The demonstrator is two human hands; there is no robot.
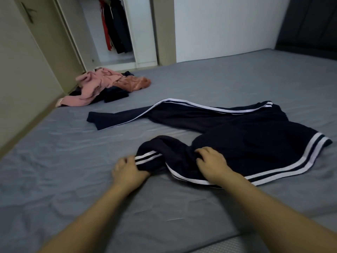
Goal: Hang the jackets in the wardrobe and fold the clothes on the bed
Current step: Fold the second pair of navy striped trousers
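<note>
A dark navy garment with white stripes lies spread across the grey bed. Its near end is bunched up in front of me. My left hand grips the striped end of the bunched part. My right hand pinches the dark fabric just to the right of it. A pile of pink and dark clothes lies at the far left corner of the bed. In the open wardrobe behind it hang a red and several dark jackets.
A beige wall runs along the bed's left side. A white wall and a dark headboard stand at the far right. Bare grey sheet stretches between the garment and the clothes pile.
</note>
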